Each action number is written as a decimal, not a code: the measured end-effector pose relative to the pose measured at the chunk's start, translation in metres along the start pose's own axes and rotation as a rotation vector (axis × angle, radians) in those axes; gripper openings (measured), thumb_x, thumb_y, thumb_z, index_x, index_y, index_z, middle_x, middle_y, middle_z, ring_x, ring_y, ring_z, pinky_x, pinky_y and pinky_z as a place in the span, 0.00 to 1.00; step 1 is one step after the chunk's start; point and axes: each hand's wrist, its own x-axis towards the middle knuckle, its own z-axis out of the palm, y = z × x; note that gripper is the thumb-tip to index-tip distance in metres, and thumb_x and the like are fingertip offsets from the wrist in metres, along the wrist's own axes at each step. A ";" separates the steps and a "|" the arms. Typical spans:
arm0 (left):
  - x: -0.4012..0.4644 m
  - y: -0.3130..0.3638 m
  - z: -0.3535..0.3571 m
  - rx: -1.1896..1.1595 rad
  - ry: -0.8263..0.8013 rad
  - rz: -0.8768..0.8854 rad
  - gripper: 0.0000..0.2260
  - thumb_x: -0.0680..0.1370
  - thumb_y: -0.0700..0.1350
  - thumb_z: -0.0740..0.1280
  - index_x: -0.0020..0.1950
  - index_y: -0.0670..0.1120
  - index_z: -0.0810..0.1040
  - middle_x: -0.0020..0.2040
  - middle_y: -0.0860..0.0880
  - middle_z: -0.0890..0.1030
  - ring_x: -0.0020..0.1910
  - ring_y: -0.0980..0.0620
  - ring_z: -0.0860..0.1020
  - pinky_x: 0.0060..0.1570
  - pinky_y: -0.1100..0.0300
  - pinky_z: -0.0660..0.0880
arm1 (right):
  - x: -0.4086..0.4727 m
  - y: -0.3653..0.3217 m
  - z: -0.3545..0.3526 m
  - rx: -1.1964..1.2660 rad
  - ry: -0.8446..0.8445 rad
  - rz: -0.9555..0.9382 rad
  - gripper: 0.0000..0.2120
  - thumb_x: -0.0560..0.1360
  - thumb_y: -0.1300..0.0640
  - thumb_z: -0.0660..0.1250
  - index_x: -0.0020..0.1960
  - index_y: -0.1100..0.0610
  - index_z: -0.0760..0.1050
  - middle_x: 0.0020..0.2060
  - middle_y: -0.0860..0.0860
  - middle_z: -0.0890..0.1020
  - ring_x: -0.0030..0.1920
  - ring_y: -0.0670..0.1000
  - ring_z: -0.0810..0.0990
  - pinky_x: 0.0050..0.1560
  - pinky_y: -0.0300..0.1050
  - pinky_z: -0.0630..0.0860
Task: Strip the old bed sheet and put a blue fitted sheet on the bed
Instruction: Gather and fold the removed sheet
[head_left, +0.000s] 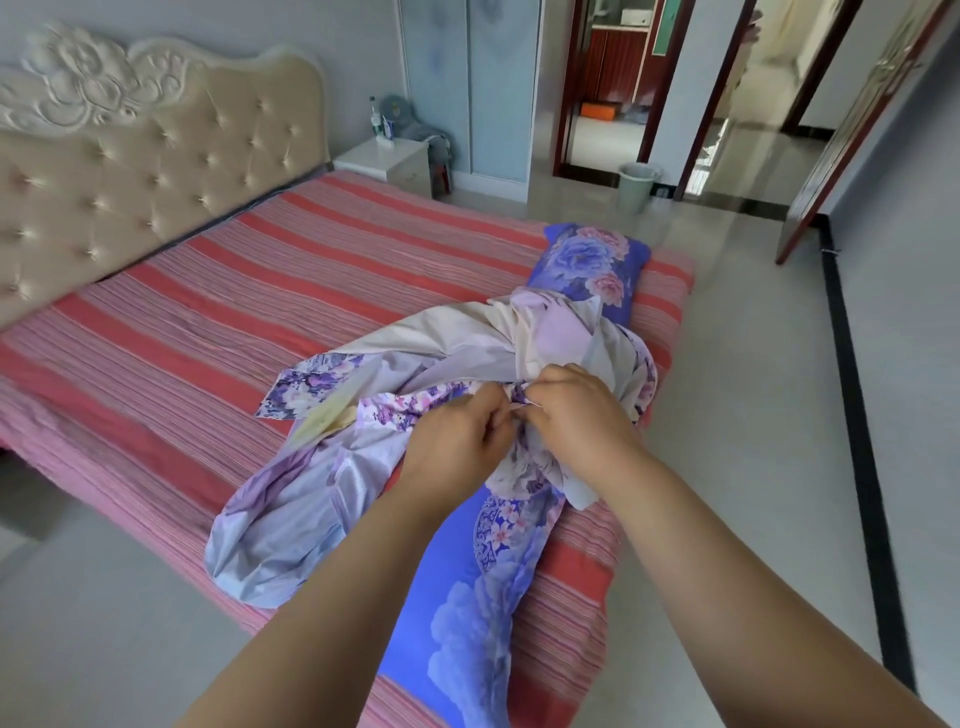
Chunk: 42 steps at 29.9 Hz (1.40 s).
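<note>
A crumpled blue and purple floral sheet (457, 343), pale on its underside, lies bunched on the bed near the foot. Both hands pinch the same gathered edge of it: my left hand (457, 434) from the left, my right hand (576, 410) from the right, fingertips almost touching. The bed (171, 306) is covered by a red and pink striped sheet. A long blue floral pillow (467, 587) lies along the foot of the bed, partly under the bunched sheet, its far end (592, 260) showing beyond it.
A cream tufted headboard (130, 156) stands at the left. A white nightstand (387, 158) with bottles sits beside the bed. A pale green bin (638, 184) stands by the open doorway. Grey tiled floor (753, 364) runs along the foot of the bed.
</note>
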 end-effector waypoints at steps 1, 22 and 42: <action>0.002 0.004 0.002 0.054 -0.030 -0.017 0.08 0.75 0.52 0.59 0.40 0.50 0.65 0.27 0.53 0.67 0.27 0.46 0.69 0.27 0.55 0.65 | 0.001 0.005 -0.002 0.036 -0.024 -0.001 0.11 0.78 0.54 0.63 0.45 0.61 0.79 0.46 0.54 0.77 0.52 0.56 0.73 0.52 0.51 0.71; 0.060 0.054 0.029 -0.786 -0.395 -0.309 0.09 0.77 0.35 0.66 0.48 0.47 0.82 0.44 0.58 0.84 0.48 0.63 0.80 0.47 0.71 0.73 | -0.006 0.110 -0.049 0.867 -0.175 0.049 0.10 0.79 0.60 0.62 0.48 0.46 0.77 0.44 0.49 0.81 0.46 0.44 0.76 0.52 0.42 0.72; 0.114 0.073 0.031 -0.282 0.028 -0.161 0.10 0.79 0.45 0.64 0.47 0.43 0.82 0.39 0.45 0.82 0.35 0.55 0.75 0.37 0.65 0.71 | -0.004 0.121 -0.036 -0.080 0.445 0.003 0.15 0.72 0.51 0.61 0.32 0.59 0.75 0.35 0.53 0.75 0.36 0.57 0.76 0.32 0.43 0.71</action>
